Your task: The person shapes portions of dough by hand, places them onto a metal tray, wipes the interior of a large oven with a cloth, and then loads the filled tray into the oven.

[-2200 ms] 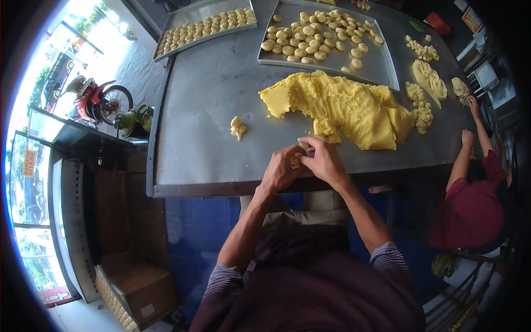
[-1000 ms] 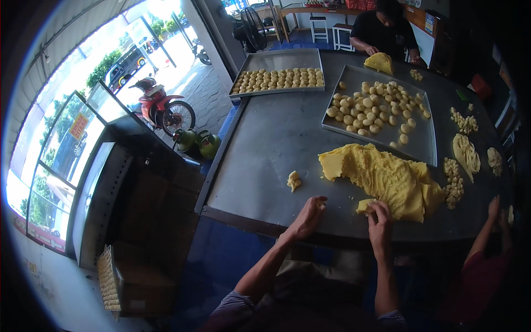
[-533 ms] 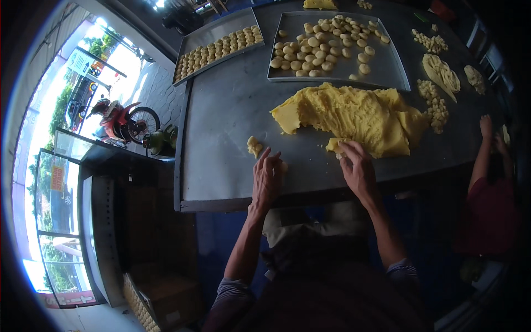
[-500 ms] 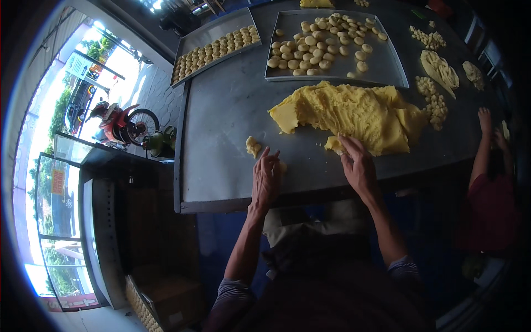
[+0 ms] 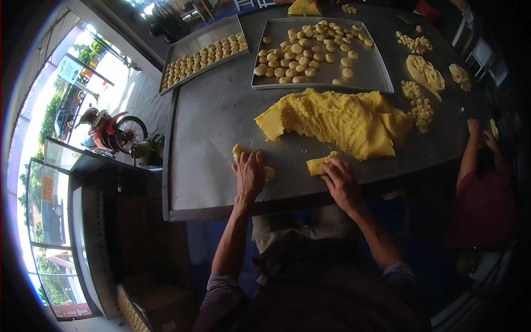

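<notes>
At the table's front, my left hand (image 5: 250,176) has its fingers bent together on a small pale piece of dough (image 5: 237,150), which peeks out past the fingertips. A round piece of dough (image 5: 269,174) lies right beside that hand. My right hand (image 5: 342,183) is closed on the end of a short yellow strip (image 5: 317,166), soft and paste-like, resting on the metal tabletop. Just beyond it spreads a big crumpled yellow mass (image 5: 332,119) of the same look, with a few crumbs by its near edge.
Behind the mass stands a tray (image 5: 362,61) of loose dough balls; a second tray (image 5: 182,54) at the far left holds balls in rows. Small dough pieces (image 5: 418,108) and larger dough lumps (image 5: 426,74) lie rightward. Another person's arms (image 5: 470,149) work at the right edge.
My left hand has come down onto the pale dough piece. My right hand has shifted slightly nearer and left, with more of the yellow strip showing. The whole view has turned a little.
</notes>
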A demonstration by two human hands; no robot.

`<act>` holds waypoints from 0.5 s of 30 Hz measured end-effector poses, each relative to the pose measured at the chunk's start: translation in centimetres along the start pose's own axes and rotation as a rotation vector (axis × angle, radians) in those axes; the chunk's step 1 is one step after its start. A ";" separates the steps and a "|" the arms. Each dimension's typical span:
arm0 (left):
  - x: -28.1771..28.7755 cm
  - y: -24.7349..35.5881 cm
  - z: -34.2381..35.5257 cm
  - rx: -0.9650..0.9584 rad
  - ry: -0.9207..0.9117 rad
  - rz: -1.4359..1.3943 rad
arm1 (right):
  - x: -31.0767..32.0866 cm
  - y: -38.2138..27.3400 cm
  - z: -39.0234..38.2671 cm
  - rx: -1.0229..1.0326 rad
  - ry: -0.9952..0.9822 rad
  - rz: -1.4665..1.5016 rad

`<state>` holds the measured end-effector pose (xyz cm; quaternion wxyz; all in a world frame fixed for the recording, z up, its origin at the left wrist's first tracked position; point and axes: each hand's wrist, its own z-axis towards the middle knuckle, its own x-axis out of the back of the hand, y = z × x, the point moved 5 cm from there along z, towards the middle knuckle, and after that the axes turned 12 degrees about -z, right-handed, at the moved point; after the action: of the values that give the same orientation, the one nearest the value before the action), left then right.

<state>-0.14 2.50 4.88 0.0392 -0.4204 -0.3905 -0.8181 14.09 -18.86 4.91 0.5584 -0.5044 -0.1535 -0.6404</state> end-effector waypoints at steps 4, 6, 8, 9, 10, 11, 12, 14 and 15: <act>1.6 1.3 -3.5 -0.161 -0.249 -0.172 | -1.0 0.5 2.7 -0.054 -0.023 0.073; 2.5 2.8 -1.5 0.102 -0.441 -0.221 | -2.1 0.9 4.5 -0.109 -0.018 0.057; 3.4 4.3 0.7 0.133 -0.309 -0.446 | -3.1 1.4 5.8 -0.133 0.005 -0.011; 3.9 5.1 2.0 0.031 -0.086 -0.625 | -2.7 1.2 6.3 -0.168 0.008 -0.024; 4.7 5.4 2.9 -0.077 0.137 -0.798 | -2.1 0.9 6.4 -0.206 0.013 -0.038; 5.4 4.1 3.9 -0.046 0.145 -0.630 | -1.6 0.7 6.2 -0.246 0.019 -0.053; 5.0 1.2 4.5 -0.118 0.112 -0.375 | -1.5 1.3 5.6 -0.255 -0.010 -0.044; 3.5 -5.4 4.3 -0.228 0.059 0.156 | -2.2 2.6 4.0 -0.258 -0.080 -0.012; 3.3 -6.3 4.0 -0.156 0.038 0.072 | -1.9 2.1 3.3 -0.225 -0.061 -0.070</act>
<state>-2.15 10.44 4.78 0.0432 -0.4205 -0.3095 -0.8518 17.25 -16.02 4.07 0.4705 -0.5775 -0.1152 -0.6572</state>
